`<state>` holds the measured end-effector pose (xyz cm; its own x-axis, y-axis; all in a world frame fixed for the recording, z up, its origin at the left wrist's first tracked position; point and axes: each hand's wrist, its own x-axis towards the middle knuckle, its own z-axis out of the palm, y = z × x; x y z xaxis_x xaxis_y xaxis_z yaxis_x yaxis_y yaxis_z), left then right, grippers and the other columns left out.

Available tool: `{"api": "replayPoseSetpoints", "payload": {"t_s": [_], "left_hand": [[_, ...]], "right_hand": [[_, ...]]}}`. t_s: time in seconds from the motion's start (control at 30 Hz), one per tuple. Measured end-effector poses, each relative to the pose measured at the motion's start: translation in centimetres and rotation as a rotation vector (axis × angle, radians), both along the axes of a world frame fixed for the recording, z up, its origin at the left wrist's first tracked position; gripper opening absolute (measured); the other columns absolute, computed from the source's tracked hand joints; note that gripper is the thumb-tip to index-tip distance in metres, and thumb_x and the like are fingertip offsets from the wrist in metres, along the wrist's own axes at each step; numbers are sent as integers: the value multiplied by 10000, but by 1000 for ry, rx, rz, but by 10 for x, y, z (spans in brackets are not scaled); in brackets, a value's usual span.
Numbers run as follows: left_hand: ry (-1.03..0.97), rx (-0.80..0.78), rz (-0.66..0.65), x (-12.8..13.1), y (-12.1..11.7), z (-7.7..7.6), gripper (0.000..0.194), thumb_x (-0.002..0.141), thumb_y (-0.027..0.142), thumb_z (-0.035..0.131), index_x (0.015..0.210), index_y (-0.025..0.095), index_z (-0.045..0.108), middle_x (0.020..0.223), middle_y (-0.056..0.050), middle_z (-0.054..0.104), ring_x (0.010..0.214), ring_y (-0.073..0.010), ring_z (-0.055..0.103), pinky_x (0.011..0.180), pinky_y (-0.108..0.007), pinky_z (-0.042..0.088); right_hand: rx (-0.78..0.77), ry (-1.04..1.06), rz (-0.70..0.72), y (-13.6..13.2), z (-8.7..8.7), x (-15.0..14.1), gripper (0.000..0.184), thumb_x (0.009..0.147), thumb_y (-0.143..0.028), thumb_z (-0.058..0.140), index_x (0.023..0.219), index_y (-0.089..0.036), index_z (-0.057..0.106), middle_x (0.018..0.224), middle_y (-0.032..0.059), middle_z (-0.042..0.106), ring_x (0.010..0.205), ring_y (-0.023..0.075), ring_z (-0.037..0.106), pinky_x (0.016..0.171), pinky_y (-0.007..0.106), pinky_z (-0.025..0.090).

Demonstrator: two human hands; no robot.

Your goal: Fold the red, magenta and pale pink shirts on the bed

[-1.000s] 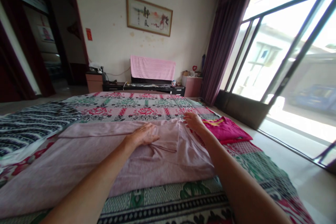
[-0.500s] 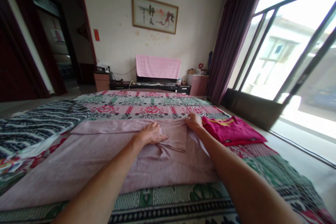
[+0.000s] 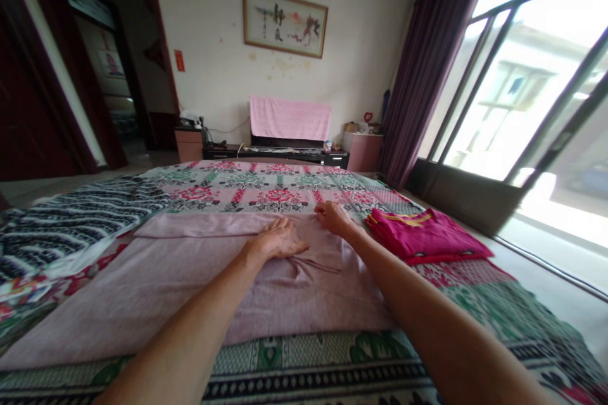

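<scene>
A pale pink garment (image 3: pixel 190 278) is spread across the bed, with a band folded over along its far side and creases near its middle. My left hand (image 3: pixel 280 240) lies flat on the cloth beside those creases, fingers outstretched. Slightly farther off and to the right, my right hand (image 3: pixel 334 218) has its fingers curled on the garment's far edge, apparently pinching the fabric; its fingertips are partly hidden. Right of that hand sits a folded magenta shirt (image 3: pixel 432 237) with yellow trim.
A patterned bedspread (image 3: pixel 280 186) covers the bed. Black-and-white striped cloth (image 3: pixel 80 215) lies bunched at the left. Past the bed, a low dark cabinet (image 3: pixel 223 153) carries a screen draped with a pink towel (image 3: pixel 289 117). A purple curtain (image 3: pixel 418 69) hangs by the window.
My right hand has moved left along the far edge, closer to the left hand, and the fabric flap there has shifted with it. My left hand stays pressed on the garment.
</scene>
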<state>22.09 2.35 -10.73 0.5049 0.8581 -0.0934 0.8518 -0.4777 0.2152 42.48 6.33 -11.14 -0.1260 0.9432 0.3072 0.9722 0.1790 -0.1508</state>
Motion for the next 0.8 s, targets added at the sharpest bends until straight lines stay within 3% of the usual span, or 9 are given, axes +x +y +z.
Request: {"api": "replayPoseSetpoints", "payload": {"t_s": [0.2,0.33,0.43,0.5,0.7,0.8], "left_hand": [[31,-19,29,1,-4,0,848,835,675,333,1463,108,278,1584,-194,165,1455,-324,165,1152,-486,198],[24,-33,30,2,-5,1,871,826,690,341,1469,108,270,1584,-202,154,1458,-330,145,1161,-484,176],[27,-38,28,2,-4,2,884,824,688,345,1469,88,271,1583,-204,156,1458,-335,140,1165,-486,173],[34,-35,25,3,-4,3,877,824,685,341,1465,89,280,1580,-199,169,1454,-336,154,1163,-484,184],[52,-49,36,4,-6,7,816,831,660,362,1448,131,293,1579,-183,181,1456,-329,155,1158,-493,190],[44,-37,26,3,-5,7,777,824,665,371,1426,176,327,1571,-170,213,1448,-325,187,1147,-499,216]], "right_hand": [[-53,-33,23,0,-19,4,374,936,-285,385,1193,-197,641,1282,106,602,1172,251,538,1022,399,358],[-78,73,32,0,-17,19,415,882,-183,422,1258,-165,597,1314,104,594,1185,213,545,1020,331,379],[64,199,-128,-1,-14,33,436,831,-106,415,1200,-167,639,1239,86,646,1121,186,592,979,280,411],[161,237,-162,-5,-14,38,402,819,-107,418,1108,-191,685,1167,57,681,1072,178,613,949,269,429],[165,105,91,-19,-21,25,272,808,-179,496,935,-202,735,961,52,705,901,160,629,843,228,435],[163,47,54,-23,-24,20,258,844,-235,481,837,-190,735,854,61,684,827,161,615,780,233,428]]}}
